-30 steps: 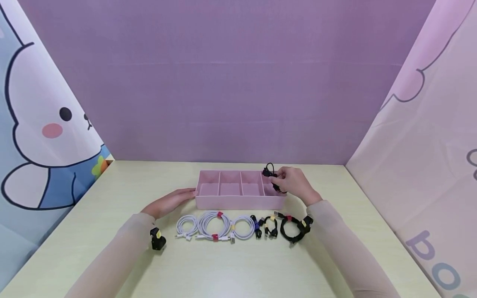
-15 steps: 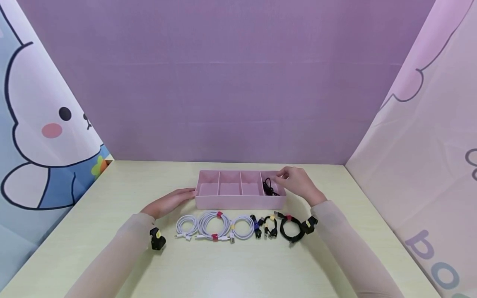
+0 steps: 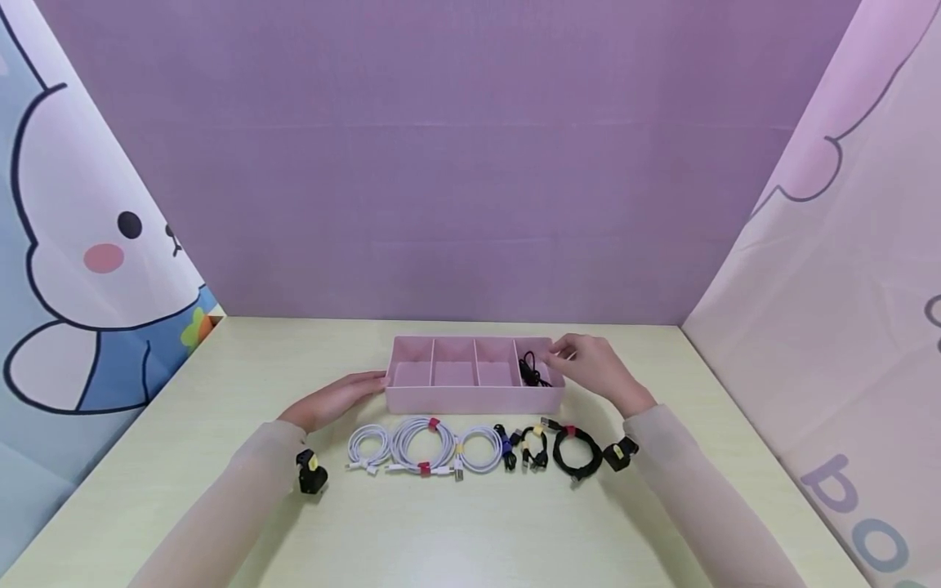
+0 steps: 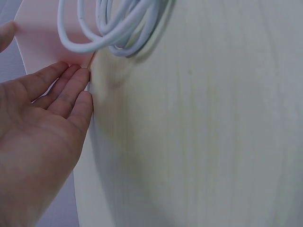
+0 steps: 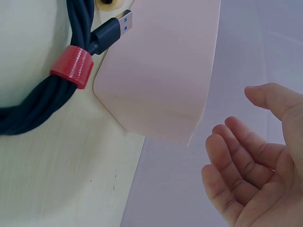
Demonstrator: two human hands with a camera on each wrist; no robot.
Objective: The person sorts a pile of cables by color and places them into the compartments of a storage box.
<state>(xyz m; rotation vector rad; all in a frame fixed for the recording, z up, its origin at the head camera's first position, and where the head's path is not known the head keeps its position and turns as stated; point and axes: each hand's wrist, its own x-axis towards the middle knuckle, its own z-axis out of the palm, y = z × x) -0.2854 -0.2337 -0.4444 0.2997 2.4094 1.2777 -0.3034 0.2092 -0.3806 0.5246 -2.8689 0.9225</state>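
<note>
A pink four-compartment organizer box (image 3: pixel 474 399) stands toward the far side of the pale wood-grain table (image 3: pixel 456 531). A bundled black cable (image 3: pixel 529 370) lies in its rightmost compartment, leaning toward the divider on the left. The left hand (image 3: pixel 334 400) has its fingers extended and side by side, the fingertips against the box's left end and the thumb apart. The right hand (image 3: pixel 594 367) is beside the box's right end, its fingers loosely bent and the thumb spread away from them; whether a fingertip brushes the rim is hard to tell from the head view.

Along the box's near side runs a row of cables. From the left come a small white cable coil (image 3: pixel 353 446), a larger white coil with red ties (image 3: pixel 399 445) and a white coil with a yellow tie (image 3: pixel 497 452). Then come a black cable with a purple tie (image 3: pixel 506 447), a short black cable with yellow ties (image 3: pixel 540 461) and a black USB cable coil with a red tie (image 3: pixel 583 471).
</note>
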